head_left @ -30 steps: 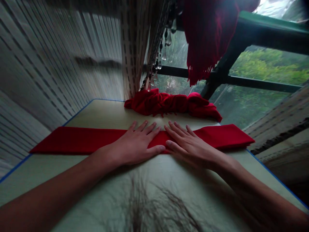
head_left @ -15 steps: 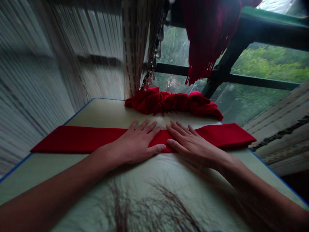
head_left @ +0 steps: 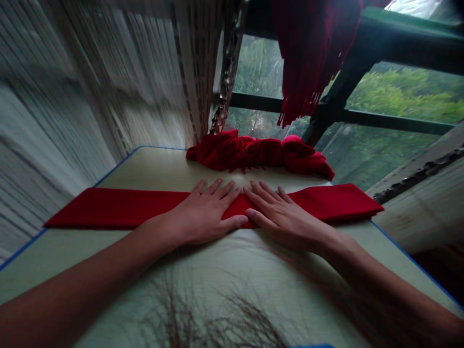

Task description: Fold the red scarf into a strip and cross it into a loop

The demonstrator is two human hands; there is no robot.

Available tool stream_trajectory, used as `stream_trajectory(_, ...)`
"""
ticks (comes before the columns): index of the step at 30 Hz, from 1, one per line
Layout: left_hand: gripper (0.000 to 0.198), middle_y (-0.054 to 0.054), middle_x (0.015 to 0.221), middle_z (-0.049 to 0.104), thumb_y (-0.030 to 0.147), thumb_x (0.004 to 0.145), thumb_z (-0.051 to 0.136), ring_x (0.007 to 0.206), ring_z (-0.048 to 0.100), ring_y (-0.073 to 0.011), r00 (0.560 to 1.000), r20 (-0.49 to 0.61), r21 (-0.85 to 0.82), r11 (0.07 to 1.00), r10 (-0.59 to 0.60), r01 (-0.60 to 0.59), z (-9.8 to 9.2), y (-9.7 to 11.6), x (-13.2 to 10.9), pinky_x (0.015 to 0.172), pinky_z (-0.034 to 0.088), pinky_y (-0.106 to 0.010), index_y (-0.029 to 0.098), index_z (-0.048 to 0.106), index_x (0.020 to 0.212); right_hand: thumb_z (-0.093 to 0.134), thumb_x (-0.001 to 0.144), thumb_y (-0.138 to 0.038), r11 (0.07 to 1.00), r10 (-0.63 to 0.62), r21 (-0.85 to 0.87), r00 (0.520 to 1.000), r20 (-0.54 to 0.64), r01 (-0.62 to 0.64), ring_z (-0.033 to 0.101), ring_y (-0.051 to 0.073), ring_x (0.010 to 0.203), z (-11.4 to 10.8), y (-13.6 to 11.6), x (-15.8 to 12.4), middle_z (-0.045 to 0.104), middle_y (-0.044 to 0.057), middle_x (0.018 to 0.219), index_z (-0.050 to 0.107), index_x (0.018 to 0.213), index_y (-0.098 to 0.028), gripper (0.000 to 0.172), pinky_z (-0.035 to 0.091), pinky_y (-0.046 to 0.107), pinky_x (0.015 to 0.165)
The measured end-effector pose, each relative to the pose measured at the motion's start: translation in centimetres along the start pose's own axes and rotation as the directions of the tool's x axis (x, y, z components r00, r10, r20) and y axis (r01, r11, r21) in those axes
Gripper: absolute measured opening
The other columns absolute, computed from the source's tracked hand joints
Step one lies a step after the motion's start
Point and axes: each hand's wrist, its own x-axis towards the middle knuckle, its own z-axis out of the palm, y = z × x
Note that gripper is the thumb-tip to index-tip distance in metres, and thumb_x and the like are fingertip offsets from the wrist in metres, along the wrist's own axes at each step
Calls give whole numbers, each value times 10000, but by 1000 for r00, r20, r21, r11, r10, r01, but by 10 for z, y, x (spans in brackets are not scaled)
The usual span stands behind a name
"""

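Left hand [head_left: 203, 212] and right hand [head_left: 282, 215] are pressing flat, ungripping fingers on the folded red cloth strip's [head_left: 108, 208] middle; it is lying left-right

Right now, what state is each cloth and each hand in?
folded red cloth: folded into a long flat band across the table.
left hand: open, palm down on the band's middle.
right hand: open, palm down on the band, beside the left.
bunched red cloth: crumpled at the table's far edge.
hanging red cloth: draped from above, fringe down.

Left hand [head_left: 203, 217] and right hand [head_left: 281, 215] lie flat on a folded red cloth [head_left: 119, 209].
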Motion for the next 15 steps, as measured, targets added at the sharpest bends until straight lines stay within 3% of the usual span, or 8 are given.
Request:
stream_trajectory(7,864,-52,1718,92,768,982,211,1598,66,-308,1000,7,1,1000,7,-7,1,-1,-1,1267,37,-602,228,150,1653,123,1001,-739,999,36,12,999,-20,-36,12,286,1578,3,12,0,77,41,1712,166,1649,-246,815,79,583,1268)
stream_trajectory(15,866,-77,1719,111,778,978,209,1594,91,-320,1000,-19,-9,1000,19,-19,2,-2,-1,1263,43,-610,243,140,1655,130,1008,-730,1000,-11,6,999,-40,12,25,292,1578,5,5,3,97,44,1710,164,1647,-253,799,74,607,1261)
